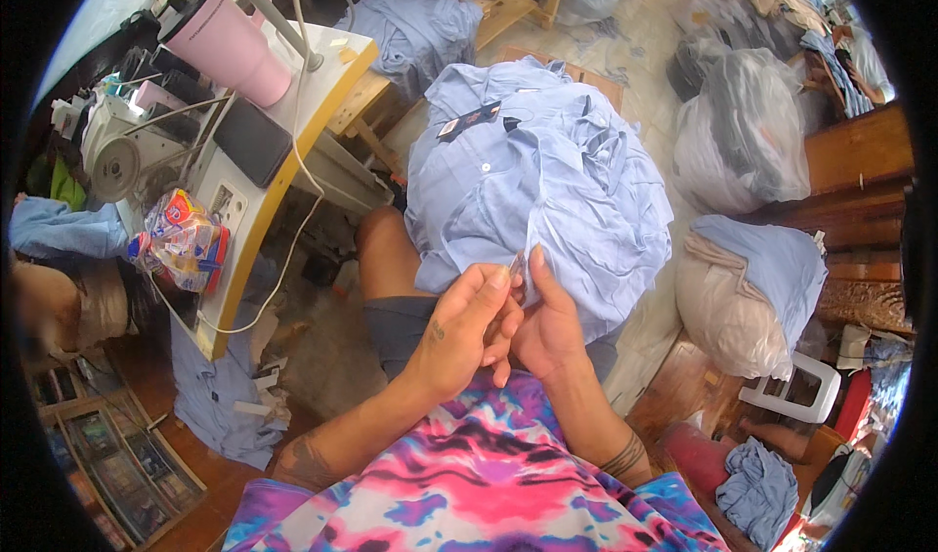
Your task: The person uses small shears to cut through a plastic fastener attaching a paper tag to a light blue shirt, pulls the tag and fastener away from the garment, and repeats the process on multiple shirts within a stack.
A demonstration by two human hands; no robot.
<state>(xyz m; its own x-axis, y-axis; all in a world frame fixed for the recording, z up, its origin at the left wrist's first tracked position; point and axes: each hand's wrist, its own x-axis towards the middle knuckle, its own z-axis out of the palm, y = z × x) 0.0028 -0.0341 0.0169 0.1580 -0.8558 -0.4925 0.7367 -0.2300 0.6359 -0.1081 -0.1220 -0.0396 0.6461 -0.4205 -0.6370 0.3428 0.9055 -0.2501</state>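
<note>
Two bulging clear plastic bags sit to the right of the hands: the farther bag (743, 127) holds dark cloth, while the nearer bag (728, 322) is packed with something pale, a blue garment (767, 259) draped over its top. To the left of the hands, on a table (337, 59), a pink tumbler (239, 49) stands under a dark lid that hides its contents, and nearer lies a brightly printed packet (184, 239) whose filling is hard to make out. The left hand (464, 318) pinches a small slim object (515, 261) between thumb and forefinger, too small to identify; the right hand (549, 332) is half open just beside it, thumb raised, and I cannot tell whether it grips anything. Directly ahead of both hands a heap of light-blue cloth (586, 200) swells up over the lap, its underside out of sight. The fabric looks thin and matte, creased into soft folds, with a small round white button (486, 168) and a flat dark tag (471, 120). Left of the hands, beyond the packet, a phone (252, 142) makes a smooth black slab with rounded corners
</note>
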